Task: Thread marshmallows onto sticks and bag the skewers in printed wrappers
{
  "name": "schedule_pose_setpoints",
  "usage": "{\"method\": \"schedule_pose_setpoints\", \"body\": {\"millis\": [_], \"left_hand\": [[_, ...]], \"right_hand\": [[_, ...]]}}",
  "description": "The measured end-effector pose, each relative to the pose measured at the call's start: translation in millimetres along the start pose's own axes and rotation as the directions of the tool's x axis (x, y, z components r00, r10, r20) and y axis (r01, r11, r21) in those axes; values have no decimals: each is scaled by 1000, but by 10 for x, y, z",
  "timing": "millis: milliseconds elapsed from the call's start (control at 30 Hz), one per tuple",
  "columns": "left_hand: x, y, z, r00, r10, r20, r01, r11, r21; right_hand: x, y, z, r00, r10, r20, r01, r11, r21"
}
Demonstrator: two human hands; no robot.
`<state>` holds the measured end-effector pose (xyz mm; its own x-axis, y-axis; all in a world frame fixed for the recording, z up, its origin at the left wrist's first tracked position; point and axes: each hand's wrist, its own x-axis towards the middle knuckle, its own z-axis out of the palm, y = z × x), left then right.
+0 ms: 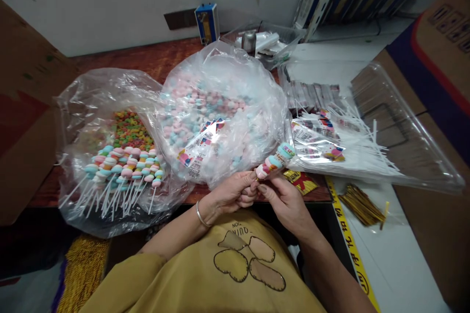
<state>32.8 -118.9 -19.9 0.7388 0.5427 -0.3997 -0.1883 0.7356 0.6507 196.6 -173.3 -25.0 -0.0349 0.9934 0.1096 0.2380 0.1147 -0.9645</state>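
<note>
Wrapped marshmallow skewer (274, 162) held up
My left hand (239, 190) and right hand (287, 200) pinch its lower end, each grip closed

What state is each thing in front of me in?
Bagged marshmallow skewer, held low by left hand and right hand
Unbagged marshmallow skewers, heaped
Multicoloured candy rings, loose, heaped
Marshmallow bag, bulging
White sticks, fanned out
Printed clear wrappers, flat
Clear plastic bin, open
Gold twist ties, loosely piled
Blue box, upright

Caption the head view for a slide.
Left hand and right hand hold a pastel stacked candy skewer near a clear plastic bag of pink-and-blue sweets.
</note>
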Motion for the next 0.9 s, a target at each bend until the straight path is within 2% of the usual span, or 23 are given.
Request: {"method": "schedule_pose_setpoints", "body": {"millis": [133, 200, 267, 300, 367, 433, 467, 500, 600, 667, 800, 900], "left_hand": [[9, -12, -36, 998, -58, 14, 57, 996, 72], [5, -18, -43, 998, -64, 0, 63, 988, 141], [-4, -24, -39, 999, 21, -42, -8, 954, 299], [-10, -27, -35, 992, 110, -59, -74, 899, 432], [-21, -34, -25, 940, 336, -51, -201, 671, 714], [-27, -43, -14, 862, 507, 2, -252, 425, 870], [-28, -47, -7, 837, 547, 15, -258, 372, 892], [-27, -49, 0, 829, 559, 16, -269, 373, 888], [-18, -48, 25, 852, 524, -11, -301, 507, 807], [-9, -45, 42, 848, 528, -44, -298, 544, 784], [6, -45, 79, 794, 602, -82, -275, 478, 834], [3, -43, 116, 780, 620, -81, -264, 444, 856]], "right_hand": [[-13, 54, 20, 994, 61, -93, -58, 998, 40], [-9, 93, 20, 991, 36, -127, -43, 998, -54], [1, 119, 10, 986, -71, -149, 34, 971, -238], [7, 124, 3, 979, -135, -154, 78, 940, -331], [22, 115, -9, 961, -239, -137, 152, 874, -461], [37, 87, -15, 950, -296, -105, 204, 836, -510], [44, 70, -14, 947, -308, -92, 222, 833, -507], [51, 54, -10, 945, -315, -86, 235, 839, -490], [61, 24, 25, 941, -315, -126, 237, 876, -420], [55, 17, 65, 927, -335, -170, 242, 880, -409], [30, 1, 158, 887, -403, -225, 255, 835, -488], [14, 7, 200, 835, -496, -239, 257, 734, -629]]}}
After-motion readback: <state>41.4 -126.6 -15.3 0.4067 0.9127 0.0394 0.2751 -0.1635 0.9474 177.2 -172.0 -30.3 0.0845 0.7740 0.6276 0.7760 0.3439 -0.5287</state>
